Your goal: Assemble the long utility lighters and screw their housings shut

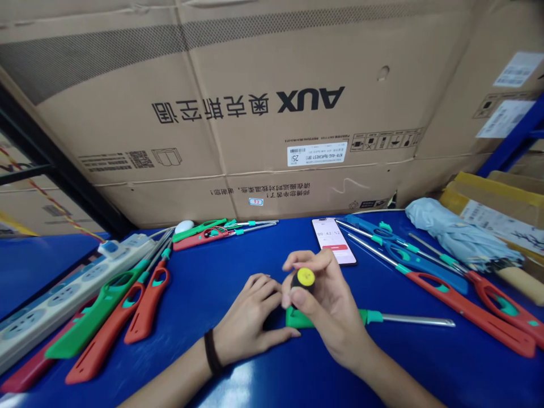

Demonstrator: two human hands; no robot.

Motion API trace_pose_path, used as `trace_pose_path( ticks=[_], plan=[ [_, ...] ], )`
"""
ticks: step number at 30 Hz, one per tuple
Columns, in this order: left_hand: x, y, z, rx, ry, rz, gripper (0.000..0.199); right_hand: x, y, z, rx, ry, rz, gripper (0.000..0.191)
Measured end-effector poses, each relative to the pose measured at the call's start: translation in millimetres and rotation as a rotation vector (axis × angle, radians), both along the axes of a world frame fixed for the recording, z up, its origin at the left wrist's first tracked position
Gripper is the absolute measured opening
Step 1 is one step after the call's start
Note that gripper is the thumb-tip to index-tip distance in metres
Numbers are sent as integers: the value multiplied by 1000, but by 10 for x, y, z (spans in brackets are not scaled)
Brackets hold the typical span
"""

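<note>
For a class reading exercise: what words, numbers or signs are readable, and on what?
"AUX", inverted: cardboard carton
"奥克斯空调", inverted: carton
"师傅您辛苦了!", inverted: carton
"请在搬运时对我温柔些,谢谢您!", inverted: carton
"KFR-46G/BpR3AES1(B1)", inverted: carton's white label
"25": same label
"00:42:52", separators faint: smartphone
Too small or blurred: blue-edged sticker, labels at right, fine print.

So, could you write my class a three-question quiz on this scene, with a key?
1. The right hand holds:
A) a power strip
B) a black handle with a yellow end
C) a folded umbrella

2. True or false: the smartphone lies with its lit screen facing up.

3. Fill the blank: the long-nosed lighter beneath the right hand has a ____ body.

Key: 1. B; 2. True; 3. green.
</note>
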State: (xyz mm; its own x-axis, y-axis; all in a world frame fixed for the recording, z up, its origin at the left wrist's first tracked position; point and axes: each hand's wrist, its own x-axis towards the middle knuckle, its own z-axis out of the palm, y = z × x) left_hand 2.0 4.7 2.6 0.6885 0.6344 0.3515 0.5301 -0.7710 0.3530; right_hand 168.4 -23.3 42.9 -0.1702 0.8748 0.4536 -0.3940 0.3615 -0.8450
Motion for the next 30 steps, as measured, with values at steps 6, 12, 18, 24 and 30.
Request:
trace_pose_path(
  ticks=[6, 12, 18, 24, 30],
  plan=[
    [13, 9, 26, 30, -28, -9, 33, 24, 48, -51, 2, -112, 25, 34],
    [15, 17, -7, 49, -12, 2, 35, -12, 25, 20, 52, -67, -33, 15],
    [16, 10, 19, 21, -26, -8, 35, 36, 52, -44, 5, -117, 26, 30],
    [1, 9, -10, 32, -10, -5, 37, 34, 33, 29, 66, -199, -46, 16],
    [11, 13, -8, 1, -8, -5, 39, -58, -16, -20, 79, -74, -112, 19]
  ],
)
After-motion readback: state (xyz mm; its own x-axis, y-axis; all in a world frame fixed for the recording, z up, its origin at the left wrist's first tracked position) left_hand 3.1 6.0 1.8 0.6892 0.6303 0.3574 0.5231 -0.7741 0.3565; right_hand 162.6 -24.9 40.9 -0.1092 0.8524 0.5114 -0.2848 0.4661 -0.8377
